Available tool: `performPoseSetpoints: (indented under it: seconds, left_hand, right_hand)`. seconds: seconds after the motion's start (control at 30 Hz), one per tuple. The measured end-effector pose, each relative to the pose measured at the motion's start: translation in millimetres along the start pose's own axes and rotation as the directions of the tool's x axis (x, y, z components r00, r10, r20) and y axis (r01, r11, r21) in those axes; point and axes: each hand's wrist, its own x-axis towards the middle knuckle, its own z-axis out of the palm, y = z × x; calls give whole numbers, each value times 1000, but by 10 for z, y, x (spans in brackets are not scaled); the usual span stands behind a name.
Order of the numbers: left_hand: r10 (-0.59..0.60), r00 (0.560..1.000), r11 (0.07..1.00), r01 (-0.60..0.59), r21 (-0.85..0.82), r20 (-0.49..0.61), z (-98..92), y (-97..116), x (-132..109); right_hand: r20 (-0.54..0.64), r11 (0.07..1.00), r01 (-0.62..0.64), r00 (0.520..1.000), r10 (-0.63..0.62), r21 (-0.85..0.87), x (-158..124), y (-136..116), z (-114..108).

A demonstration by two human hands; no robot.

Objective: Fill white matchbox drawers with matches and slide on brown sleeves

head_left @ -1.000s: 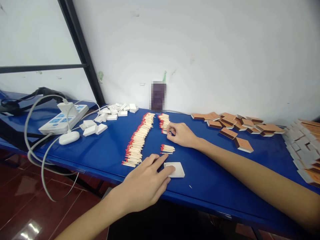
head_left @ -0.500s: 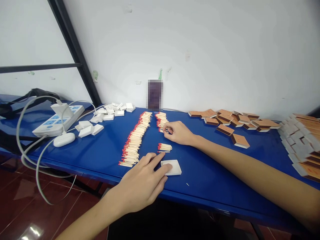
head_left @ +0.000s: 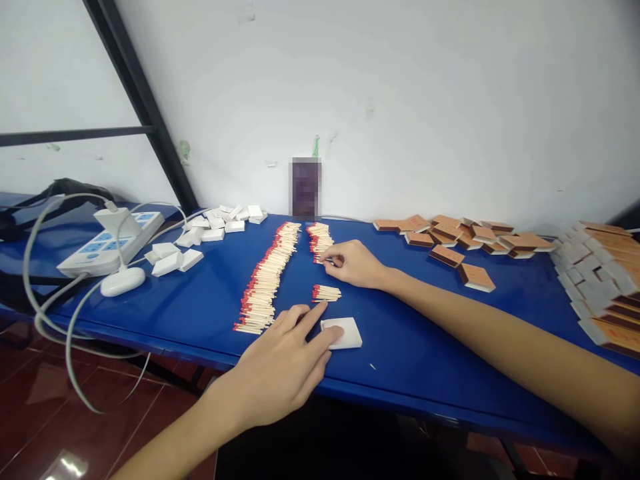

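My left hand [head_left: 283, 363] lies flat on the blue table [head_left: 200, 300], fingers spread, two fingertips resting on a white matchbox tray [head_left: 345, 332]. My right hand [head_left: 353, 263] reaches to the short row of red-tipped matches [head_left: 317, 239] and pinches at matches at its near end. A small bunch of matches [head_left: 327, 293] lies between the two hands. A long row of matches [head_left: 267, 277] runs to the left of them.
White trays [head_left: 200, 233] are scattered at the back left near a power strip [head_left: 107, 243], a white adapter [head_left: 123, 281] and cables. Brown matchbox sleeves [head_left: 460, 243] lie at the back right; stacked boxes [head_left: 600, 280] fill the far right. A blurred dark object [head_left: 305, 188] leans on the wall.
Both hands stay nearly where they were; the view has shifted slightly right and up. The right hand keeps working at the near end of the short match row.
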Motion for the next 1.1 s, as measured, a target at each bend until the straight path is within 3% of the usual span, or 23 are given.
performPoseSetpoints:
  seconds: [0.23,0.5,0.97,1.1]
  left_hand:
    - [11,1000,1000,-11,-21,-13,-23,10,-17]
    - [20,999,999,-21,-26,-44,-16,6,-4]
    - [22,998,999,-24,-34,-67,-3,9,5]
    - [24,997,999,-26,-28,-68,-1,9,7]
  right_hand:
    - [-33,995,84,996,-82,62,-16,14,14]
    - [-55,996,-83,995,81,-21,0,-31,-16]
    - [-17,998,-9,1000,10,60,-14,5,-4]
    - [-87,996,-89,992,90,21,-6,-29,-25]
